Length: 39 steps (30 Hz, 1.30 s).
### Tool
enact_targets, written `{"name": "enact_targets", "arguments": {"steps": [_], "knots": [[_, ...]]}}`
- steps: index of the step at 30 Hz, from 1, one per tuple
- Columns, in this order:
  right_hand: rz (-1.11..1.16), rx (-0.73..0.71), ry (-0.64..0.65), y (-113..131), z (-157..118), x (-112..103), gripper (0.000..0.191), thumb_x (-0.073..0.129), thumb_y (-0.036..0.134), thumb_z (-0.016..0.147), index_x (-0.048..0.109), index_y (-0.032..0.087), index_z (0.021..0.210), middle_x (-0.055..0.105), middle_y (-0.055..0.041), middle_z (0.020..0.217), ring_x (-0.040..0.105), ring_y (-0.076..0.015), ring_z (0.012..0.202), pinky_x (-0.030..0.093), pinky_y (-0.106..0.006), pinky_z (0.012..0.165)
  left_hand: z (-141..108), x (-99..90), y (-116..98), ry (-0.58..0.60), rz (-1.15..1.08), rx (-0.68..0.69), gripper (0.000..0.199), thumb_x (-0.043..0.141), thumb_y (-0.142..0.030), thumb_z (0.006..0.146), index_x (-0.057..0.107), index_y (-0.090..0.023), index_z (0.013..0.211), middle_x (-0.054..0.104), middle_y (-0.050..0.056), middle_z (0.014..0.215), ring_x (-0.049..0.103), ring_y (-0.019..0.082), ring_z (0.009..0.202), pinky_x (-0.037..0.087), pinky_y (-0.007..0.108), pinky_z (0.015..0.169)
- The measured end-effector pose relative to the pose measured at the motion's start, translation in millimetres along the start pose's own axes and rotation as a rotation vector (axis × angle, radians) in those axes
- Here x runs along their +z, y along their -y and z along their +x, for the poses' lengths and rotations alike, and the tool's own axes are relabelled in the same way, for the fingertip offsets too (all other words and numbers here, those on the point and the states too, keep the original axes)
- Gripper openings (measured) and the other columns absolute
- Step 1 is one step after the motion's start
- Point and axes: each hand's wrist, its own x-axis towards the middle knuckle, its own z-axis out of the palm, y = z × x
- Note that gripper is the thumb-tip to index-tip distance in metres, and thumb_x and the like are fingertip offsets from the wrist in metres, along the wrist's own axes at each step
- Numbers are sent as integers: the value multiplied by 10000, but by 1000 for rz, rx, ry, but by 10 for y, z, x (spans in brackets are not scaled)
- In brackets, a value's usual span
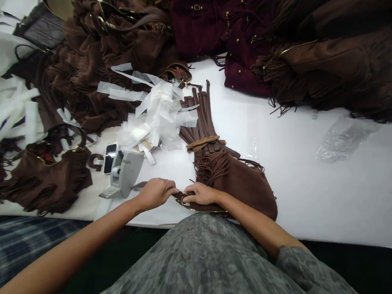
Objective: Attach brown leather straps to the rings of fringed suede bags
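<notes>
by the white desk [292,188], brown bags [357,61] and maroon bags [201,22] are carried at the far side. near its front edge, a fringed brown bag [248,184] is laid, with tied straps [205,118] touching it. white strips [158,111] are piled behind a grey device [126,172]; clear plastic [342,139] is placed to the right.

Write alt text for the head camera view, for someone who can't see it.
Left hand and right hand pinch the near-left corner of a brown fringed bag on a white table. Beyond it lie a tied bundle of brown straps and loose white strips, with brown bags and maroon bags piled behind.
</notes>
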Motion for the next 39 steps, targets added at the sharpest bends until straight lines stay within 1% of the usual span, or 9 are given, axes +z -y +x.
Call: {"name": "enact_targets", "arguments": {"steps": [7, 14, 20, 22, 24, 27, 32, 36, 39], "knots": [[64, -20, -4, 77, 48, 37, 196, 673, 289, 770, 616, 117, 696, 481, 62, 594, 424, -80, 573, 338, -205, 558, 33, 22, -199, -204, 50, -39, 389, 378, -371, 973, 590, -180, 709, 582, 75, 626, 537, 208, 636, 342, 312, 634], [111, -10, -201, 237, 80, 292, 312, 777, 200, 653, 592, 125, 893, 600, -8, 874, 543, -145, 821, 444, -235, 709, 317, -12, -300, -85, -90, 164, 370, 427, -429, 945, 615, -193, 732, 523, 59, 583, 489, 211, 624, 377, 360, 701], [174, 76, 158, 156, -19, 193, 255, 764, 331, 701, 630, 119, 741, 587, 21, 690, 540, -122, 660, 415, -217, 597, 347, 59, -239, -35, -139, 104, 474, 435, -520, 918, 601, -192, 619, 516, 48, 521, 492, 189, 560, 372, 318, 635], [112, 58, 172, 171, -100, 159, 338, 793, 405, 667, 654, 131, 806, 602, 28, 711, 552, -123, 672, 404, -211, 605, 232, 37, -218, 16, -146, 66, 528, 453, -569, 896, 604, -186, 565, 511, 30, 475, 471, 163, 495, 335, 280, 554], [-34, 18, 87, 229, -208, 178, 502, 819, 459, 626, 642, 163, 991, 634, 15, 833, 577, -147, 758, 414, -221, 653, 80, -3, -207, 163, -313, 4, 535, 515, -612, 845, 636, -173, 564, 556, 16, 488, 460, 137, 469, 298, 250, 501], [-380, -116, -259, 355, -393, 306, 690, 833, 511, 604, 576, 187, 1157, 613, -71, 1088, 554, -226, 971, 422, -305, 804, -142, -40, -223, 296, -846, -253, 493, 641, -622, 739, 667, -142, 629, 606, 8, 545, 376, 90, 446, 238, 230, 457], [-759, -283, -658, 533, -611, 555, 300, 610, 446, 881, 625, 166, 988, 603, -88, 931, 502, -214, 868, 381, -331, 763, -326, -37, -345, 121, -1315, -526, 503, 655, -643, 691, 607, -142, 675, 183, -138, 380, 78, 51, 396, 118, 228, 420], [-887, -328, -762, 572, -641, 589, 205, 472, 295, 966, 613, 170, 888, 601, -70, 842, 483, -200, 803, 359, -321, 711, -399, -141, -517, 55, -1323, -495, 474, 668, -625, 697, 567, -162, 715, 183, -140, 424, 104, 48, 392, 135, 214, 412], [-918, -384, -743, 576, -663, 526, 200, 443, 184, 952, 585, 171, 813, 593, -65, 796, 479, -192, 768, 369, -310, 704, -502, -275, -669, -65, -986, -375, 420, 714, -533, 710, 625, -169, 900, 423, -78, 493, 319, 78, 419, 246, 208, 427]]}}
